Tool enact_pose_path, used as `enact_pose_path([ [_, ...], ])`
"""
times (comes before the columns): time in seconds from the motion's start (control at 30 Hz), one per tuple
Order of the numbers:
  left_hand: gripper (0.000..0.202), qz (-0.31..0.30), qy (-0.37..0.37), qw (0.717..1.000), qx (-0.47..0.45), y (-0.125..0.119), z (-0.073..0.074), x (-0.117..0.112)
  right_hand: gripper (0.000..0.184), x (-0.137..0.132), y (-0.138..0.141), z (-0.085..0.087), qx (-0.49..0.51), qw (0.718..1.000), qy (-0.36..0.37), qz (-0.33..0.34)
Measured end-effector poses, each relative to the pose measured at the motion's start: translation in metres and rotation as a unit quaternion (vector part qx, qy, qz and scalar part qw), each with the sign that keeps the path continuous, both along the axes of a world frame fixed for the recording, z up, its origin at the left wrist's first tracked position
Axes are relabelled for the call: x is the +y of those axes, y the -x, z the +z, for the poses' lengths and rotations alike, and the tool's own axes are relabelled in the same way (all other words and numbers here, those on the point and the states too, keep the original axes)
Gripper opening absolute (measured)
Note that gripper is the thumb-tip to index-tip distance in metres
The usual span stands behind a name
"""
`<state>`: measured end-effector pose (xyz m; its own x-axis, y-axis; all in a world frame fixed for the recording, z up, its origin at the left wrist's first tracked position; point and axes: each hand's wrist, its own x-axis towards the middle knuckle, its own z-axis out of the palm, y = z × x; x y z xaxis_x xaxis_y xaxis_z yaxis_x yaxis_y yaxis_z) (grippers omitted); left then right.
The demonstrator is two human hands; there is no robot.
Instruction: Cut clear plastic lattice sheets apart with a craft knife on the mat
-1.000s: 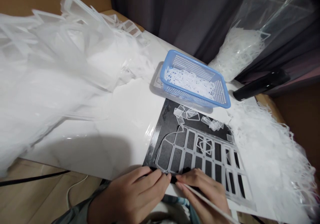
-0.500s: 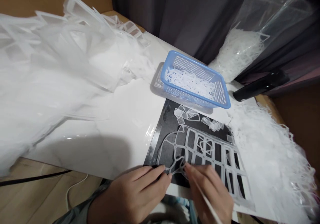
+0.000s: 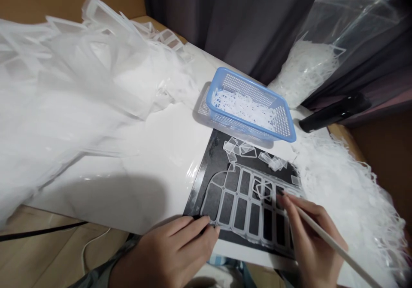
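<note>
Containers: a blue plastic mesh basket (image 3: 247, 103) stands on the white glossy surface (image 3: 154, 150), tilted slightly, and holds a loose tangle of white plastic scraps (image 3: 244, 110). Behind it and to the right, a clear zip bag (image 3: 350, 22) leans against a dark grey curtain (image 3: 231, 17), its lower part filled with similar white scraps (image 3: 304, 71).

Work area: a black sheet (image 3: 214, 168) lies just in front of the basket. On it rests a translucent plastic lattice (image 3: 247, 210) with rows of rectangular openings, and small clear plastic pieces (image 3: 240, 147) lie loose near the sheet's far edge.

Hands: the two hands are apart, with the lattice between them. The left hand (image 3: 170, 249) lies at the near edge of the lattice, its fingers (image 3: 201, 223) pressed down on it, with no clear grasp visible. The right hand (image 3: 312, 232) holds a thin white stick (image 3: 337, 249) like a pen, with its fingertips (image 3: 283, 198) at the lattice's right side.

Surroundings: a large heap of white plastic film (image 3: 64, 77) lies to the left, a heap of white scraps (image 3: 350, 198) to the right, and a black bar-shaped object (image 3: 334, 113) lies beyond the scraps.
</note>
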<state>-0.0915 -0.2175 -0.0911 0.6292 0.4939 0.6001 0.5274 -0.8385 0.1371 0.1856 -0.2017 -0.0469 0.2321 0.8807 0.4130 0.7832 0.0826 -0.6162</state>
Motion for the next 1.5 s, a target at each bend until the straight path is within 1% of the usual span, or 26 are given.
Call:
enact_pose_path([
  [0.03, 0.034, 0.001, -0.002, 1.000, 0.000, 0.000, 0.000, 0.000, 0.009, -0.002, 0.006, 0.001, 0.014, 0.999, 0.016, 0.048],
  [0.1, 0.036, 0.000, -0.004, 1.000, -0.001, 0.000, -0.001, 0.001, 0.002, -0.005, 0.020, 0.002, 0.029, 0.987, 0.045, 0.154],
  [0.17, 0.038, 0.000, -0.003, 1.000, -0.002, 0.001, -0.003, 0.000, 0.009, -0.007, 0.034, 0.000, 0.038, 0.970, 0.066, 0.232],
  [0.23, 0.040, 0.001, -0.007, 1.000, 0.001, 0.001, -0.004, -0.001, 0.021, -0.008, 0.047, -0.003, 0.043, 0.959, 0.071, 0.272],
  [0.3, 0.039, 0.002, -0.010, 1.000, 0.006, 0.000, -0.005, -0.001, 0.026, -0.008, 0.057, -0.007, 0.046, 0.953, 0.076, 0.290],
  [0.33, 0.039, 0.004, -0.009, 1.000, 0.005, -0.001, -0.004, -0.001, 0.025, -0.009, 0.062, -0.009, 0.046, 0.952, 0.085, 0.291],
  [0.43, 0.039, 0.006, -0.005, 1.000, -0.006, -0.002, -0.001, 0.001, 0.009, -0.011, 0.073, -0.015, 0.055, 0.958, 0.110, 0.260],
  [0.53, 0.039, 0.004, -0.004, 1.000, -0.019, -0.003, 0.002, 0.004, 0.023, -0.011, 0.081, -0.018, 0.052, 0.965, 0.122, 0.227],
  [0.63, 0.040, 0.010, -0.011, 1.000, -0.025, -0.004, 0.002, 0.005, 0.022, -0.011, 0.083, -0.018, 0.052, 0.963, 0.140, 0.223],
  [0.8, 0.043, 0.012, -0.010, 1.000, -0.024, -0.003, -0.003, 0.001, 0.024, -0.010, 0.075, -0.011, 0.041, 0.959, 0.172, 0.222],
  [0.9, 0.040, 0.012, -0.008, 0.999, -0.033, -0.003, -0.004, -0.001, 0.026, -0.012, 0.070, -0.010, 0.018, 0.960, 0.177, 0.217],
  [0.97, 0.038, 0.017, -0.005, 0.999, -0.032, -0.003, -0.004, -0.001, 0.024, -0.014, 0.069, -0.011, 0.024, 0.959, 0.177, 0.220],
  [1.07, 0.038, 0.017, -0.005, 1.000, -0.021, -0.002, -0.003, -0.001, 0.024, -0.017, 0.070, -0.012, 0.071, 0.954, 0.181, 0.230],
  [1.23, 0.037, 0.016, -0.004, 1.000, -0.018, -0.002, -0.001, 0.000, 0.022, -0.020, 0.067, -0.010, 0.143, 0.932, 0.232, 0.240],
  [1.37, 0.039, 0.020, 0.002, 1.000, -0.021, -0.004, 0.001, 0.001, 0.022, -0.018, 0.067, -0.006, 0.216, 0.905, 0.278, 0.241],
  [1.43, 0.040, 0.019, 0.003, 1.000, -0.023, -0.005, 0.003, 0.002, 0.023, -0.014, 0.064, -0.002, 0.268, 0.897, 0.271, 0.224],
  [1.5, 0.041, 0.013, 0.003, 1.000, -0.026, -0.005, 0.004, 0.003, 0.023, -0.008, 0.055, 0.004, 0.308, 0.898, 0.241, 0.201],
])
